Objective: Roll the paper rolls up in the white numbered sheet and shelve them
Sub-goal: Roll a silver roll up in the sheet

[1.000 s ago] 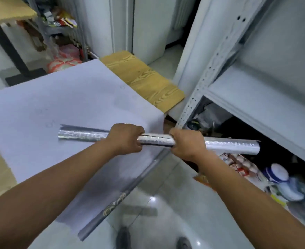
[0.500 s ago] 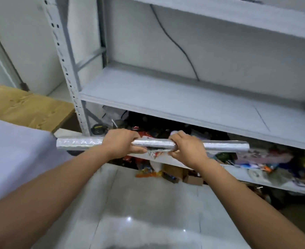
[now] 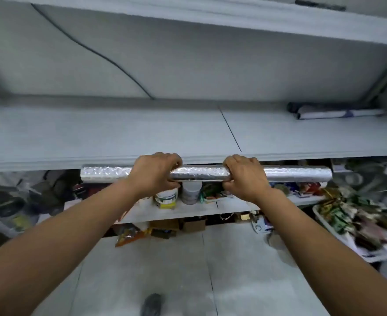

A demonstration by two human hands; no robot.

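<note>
A long silver paper roll [image 3: 201, 174] lies level in front of the grey shelf board [image 3: 96, 137], just at and below its front edge. My left hand [image 3: 154, 173] grips the roll left of its middle. My right hand [image 3: 245, 175] grips it right of the middle. Both ends of the roll stick out past my hands. At the shelf's back right corner lies a rolled white sheet [image 3: 338, 113] beside a dark roll [image 3: 290, 107]. The white numbered sheet on the table is out of view.
A black cable [image 3: 101, 55] runs down the back wall to the shelf. The lower shelf [image 3: 229, 205] holds tubs, packets and boxes. A white tray of packets [image 3: 359, 215] sits low on the right. Grey floor tiles and my shoe [image 3: 151, 304] are below.
I have turned from the table to face the shelf. Both hands carried the silver roll rightward and up to the shelf's front edge, keeping the same grip.
</note>
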